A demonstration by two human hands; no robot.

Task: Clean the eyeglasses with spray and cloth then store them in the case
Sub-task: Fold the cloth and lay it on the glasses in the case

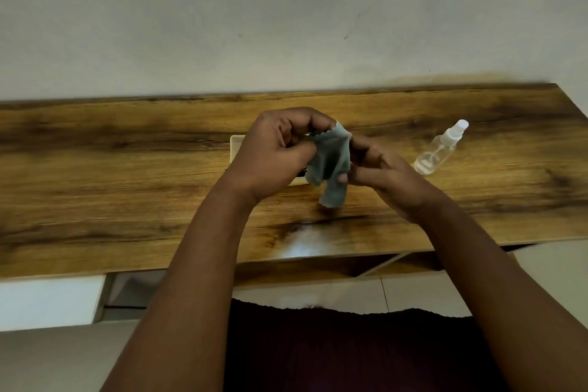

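Wiping is proceeding: left hand [276,153] and right hand [381,175] are both pinching the grey-green cloth [331,165] above the worktop [127,169]. Eyeglasses are hidden inside, probably. Advisable: supporting the frame, rubbing lightly. Cream case [237,145] is lying beneath; spray bottle [440,148] is lying well right.

Grey-green cloth [331,165] hangs crumpled; clear spray bottle [440,149] lies tilted — cream case [237,146] mostly hidden.

Dim soft light; glare patch on table [302,243]; motion blur, edges bowed.
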